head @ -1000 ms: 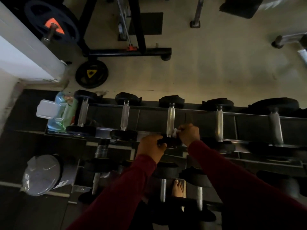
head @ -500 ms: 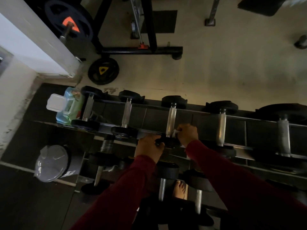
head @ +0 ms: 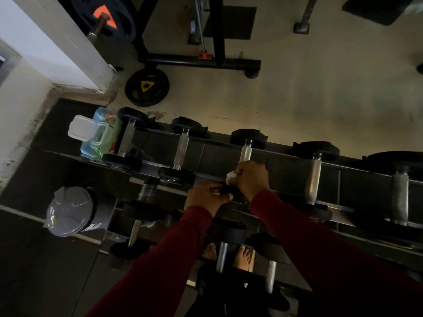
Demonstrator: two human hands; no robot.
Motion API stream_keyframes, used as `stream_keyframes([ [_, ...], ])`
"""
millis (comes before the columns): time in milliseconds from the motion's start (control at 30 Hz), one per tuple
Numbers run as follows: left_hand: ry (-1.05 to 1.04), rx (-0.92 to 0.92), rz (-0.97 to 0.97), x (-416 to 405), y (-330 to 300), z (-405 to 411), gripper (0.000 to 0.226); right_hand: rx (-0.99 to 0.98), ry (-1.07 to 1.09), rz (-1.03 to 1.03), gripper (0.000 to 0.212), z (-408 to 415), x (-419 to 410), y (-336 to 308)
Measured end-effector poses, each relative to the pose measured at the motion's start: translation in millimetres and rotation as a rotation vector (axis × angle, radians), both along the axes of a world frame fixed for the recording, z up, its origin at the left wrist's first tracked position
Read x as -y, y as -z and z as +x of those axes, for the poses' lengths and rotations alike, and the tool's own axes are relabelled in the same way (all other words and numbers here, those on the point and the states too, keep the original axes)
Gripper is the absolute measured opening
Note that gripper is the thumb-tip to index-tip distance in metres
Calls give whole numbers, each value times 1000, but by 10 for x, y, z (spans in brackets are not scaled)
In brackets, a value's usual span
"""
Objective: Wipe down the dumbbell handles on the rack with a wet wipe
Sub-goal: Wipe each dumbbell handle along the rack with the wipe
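Right hand [head: 251, 179] has slid the wipe [head: 231, 175] up the handle [head: 245, 154].

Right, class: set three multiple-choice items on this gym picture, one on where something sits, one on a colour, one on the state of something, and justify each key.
1. Where is the pack of wipes?
A. on the floor by the weight plate
B. at the left end of the rack's top row, beside the first dumbbell
C. in the bin

2. What colour are the person's sleeves?
A. dark red
B. white
C. blue

3. What state is the lid of the wipes pack in?
A. sealed flat
C. torn off and lying on the floor
B. flipped open

Key: 1 B, the pack lies next to the leftmost dumbbell on the top rack. 2 A, both forearms show dark red cloth. 3 B, the white lid stands swung out to the pack's left, still attached to it.
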State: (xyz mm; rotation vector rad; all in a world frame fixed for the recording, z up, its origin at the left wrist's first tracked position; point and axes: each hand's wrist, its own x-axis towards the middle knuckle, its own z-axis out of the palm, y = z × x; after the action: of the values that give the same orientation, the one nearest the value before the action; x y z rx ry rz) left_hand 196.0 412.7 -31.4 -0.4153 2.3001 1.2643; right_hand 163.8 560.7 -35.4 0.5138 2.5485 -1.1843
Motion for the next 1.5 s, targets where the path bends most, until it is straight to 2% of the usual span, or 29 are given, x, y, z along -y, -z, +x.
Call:
stream_keyframes([
  [100, 8, 14, 32, 17, 0, -13, 36, 56, -86, 56, 19, -76, -23, -36],
  [200, 18, 18, 53, 22, 10, -28, 39, 138, -81, 88, 23, -59, -183, -45],
  [300, 37, 14, 57, 38, 4, -47, 38, 91, 3, 34, 20, -23, -149, -22],
  [433, 84, 11, 65, 63, 3, -66, 36, 15, -62, 51, 14, -98, 86, -16],
  [533, 86, 30, 79, 85, 18, -88, 40, 60, -88, 89, 12, -100, 40, -49],
  [667, 107, 51, 75, 111, 22, -115, 46, 143, -59, 142, 19, 37, -128, -31],
  [733, 124, 50, 47, 123, 0, -135, 48, 75, -51, 157, 16, 96, -119, 35],
  [900, 142, 56, 60, 142, -16, -169, 52, -199, 265, 66, 9, -96, -37, -3],
  [1000, 140, 26, 42, 137, -22, -176, 47, -294, 428, 72, 9, -328, -22, 11],
  [1133, 164, 9, 28, 156, -21, -192, 43, -185, 820, -230, 5, -480, 23, 22],
  [1267, 163, 7, 33, 177, -20, -201, 42, 2, 1110, -531, 18, -601, -33, -8],
  [1367, 157, 4, 43, 181, -15, -196, 42, 129, 1074, -403, 28, -718, -196, 95],
  [1433, 146, 9, 59, 185, -16, -190, 42, 209, 931, -311, 36, -774, -340, 372],
  [1500, 132, 14, 67, 186, -20, -187, 44, 173, 937, -350, 31, -781, -293, 378],
])
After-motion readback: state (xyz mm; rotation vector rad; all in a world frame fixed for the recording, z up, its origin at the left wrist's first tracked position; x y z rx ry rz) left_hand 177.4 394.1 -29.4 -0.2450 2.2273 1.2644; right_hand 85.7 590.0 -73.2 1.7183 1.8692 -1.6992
